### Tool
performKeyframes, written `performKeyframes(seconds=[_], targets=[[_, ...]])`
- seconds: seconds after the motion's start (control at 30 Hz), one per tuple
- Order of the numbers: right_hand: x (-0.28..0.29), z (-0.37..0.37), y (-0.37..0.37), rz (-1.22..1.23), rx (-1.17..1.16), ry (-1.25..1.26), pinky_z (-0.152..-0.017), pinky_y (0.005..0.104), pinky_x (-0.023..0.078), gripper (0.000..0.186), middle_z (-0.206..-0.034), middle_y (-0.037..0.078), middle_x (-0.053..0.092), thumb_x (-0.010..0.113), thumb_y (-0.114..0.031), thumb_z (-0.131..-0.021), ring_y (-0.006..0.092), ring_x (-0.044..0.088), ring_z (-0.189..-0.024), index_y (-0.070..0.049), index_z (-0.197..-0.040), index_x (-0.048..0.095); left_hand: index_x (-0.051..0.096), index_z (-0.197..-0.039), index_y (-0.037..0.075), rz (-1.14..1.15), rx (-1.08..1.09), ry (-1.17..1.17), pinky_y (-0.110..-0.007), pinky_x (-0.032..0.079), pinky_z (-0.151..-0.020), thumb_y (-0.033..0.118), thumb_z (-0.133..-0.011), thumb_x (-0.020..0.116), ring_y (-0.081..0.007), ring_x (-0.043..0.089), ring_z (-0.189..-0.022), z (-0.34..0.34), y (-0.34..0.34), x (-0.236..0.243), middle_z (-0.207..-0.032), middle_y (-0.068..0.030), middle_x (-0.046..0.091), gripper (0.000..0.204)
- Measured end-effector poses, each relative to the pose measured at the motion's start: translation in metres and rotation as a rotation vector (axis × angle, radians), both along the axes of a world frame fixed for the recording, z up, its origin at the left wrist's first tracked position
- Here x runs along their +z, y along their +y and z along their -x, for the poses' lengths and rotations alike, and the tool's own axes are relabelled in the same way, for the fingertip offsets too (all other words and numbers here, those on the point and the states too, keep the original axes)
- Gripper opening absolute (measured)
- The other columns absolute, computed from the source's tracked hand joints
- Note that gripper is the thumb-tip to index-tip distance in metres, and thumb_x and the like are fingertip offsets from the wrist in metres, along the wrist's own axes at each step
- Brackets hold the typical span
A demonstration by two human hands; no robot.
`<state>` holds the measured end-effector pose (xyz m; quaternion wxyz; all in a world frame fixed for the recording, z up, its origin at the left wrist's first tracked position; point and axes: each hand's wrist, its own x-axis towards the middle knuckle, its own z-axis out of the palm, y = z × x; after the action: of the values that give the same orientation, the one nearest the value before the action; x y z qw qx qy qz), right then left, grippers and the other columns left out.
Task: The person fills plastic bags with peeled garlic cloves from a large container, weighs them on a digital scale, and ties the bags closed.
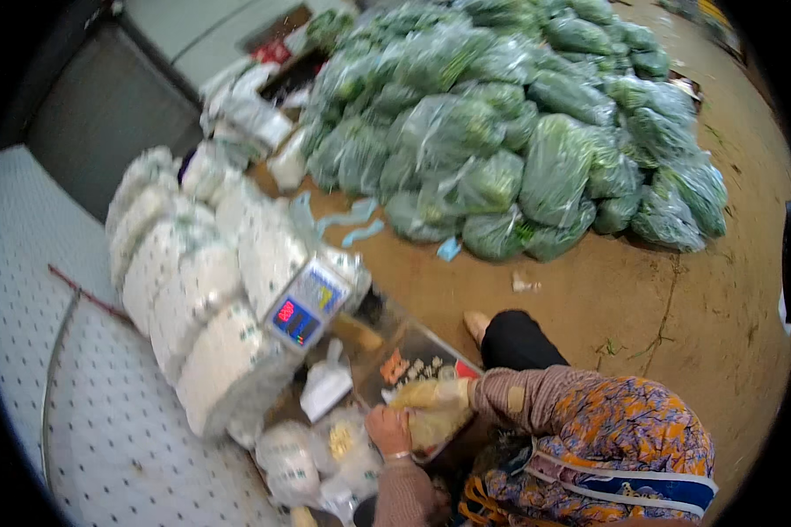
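My left hand (389, 429), bare with a band at the wrist, is closed at the near edge of the work surface; what its fingers hold is hidden. Beside it, my right hand (429, 395) wears a loose yellowish glove and reaches leftward, its fingertips close to the left hand. Glove and blur hide how those fingers are set. Just below the glove lies a yellowish see-through plastic bag (434, 430). Left of my left hand are a clear bag with pale yellow pieces (343, 442) and a round white plastic-wrapped bundle (288, 463).
A digital scale display (306, 303) with red digits stands beyond my hands. White plastic (327, 386) lies below it. Large white packed bundles (224, 364) line the left, beside a dotted white sheet (141, 430). Clear bags of green vegetables (558, 162) are heaped on the brown floor (606, 299).
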<state>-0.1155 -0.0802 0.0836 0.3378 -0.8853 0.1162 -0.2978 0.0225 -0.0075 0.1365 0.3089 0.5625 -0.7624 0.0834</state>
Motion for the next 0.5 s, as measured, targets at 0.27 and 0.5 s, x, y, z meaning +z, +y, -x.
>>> performKeyframes(seconds=[0.27,0.5], targets=[[-0.078,0.036,-0.036,-0.451,-0.795,0.505,-0.061,0.0331,0.045,0.032,-0.078,0.015,0.06,0.043,-0.033,-0.081,0.0275,0.058,-0.07,-0.006,-0.082,0.061,0.054,-0.055,0.002,-0.496,0.198,-0.195,-0.043,0.035,-0.05,0.014,-0.077,0.048,-0.0311,0.047,-0.06,-0.04,0.07,-0.082,-0.058,-0.0136,0.047,0.025],[-0.024,-0.005,-0.02,-1.282,-0.419,-0.482,-0.052,0.0222,0.041,0.025,-0.075,0.001,0.054,0.046,-0.029,-0.084,0.0089,0.049,-0.061,-0.007,-0.091,0.054,0.051,-0.078,-0.001,-0.518,0.166,1.595,-0.03,0.04,-0.071,0.023,-0.086,0.043,-0.0163,0.052,-0.072,0.0,0.027,-0.034,-0.078,-0.0058,0.055,0.026]])
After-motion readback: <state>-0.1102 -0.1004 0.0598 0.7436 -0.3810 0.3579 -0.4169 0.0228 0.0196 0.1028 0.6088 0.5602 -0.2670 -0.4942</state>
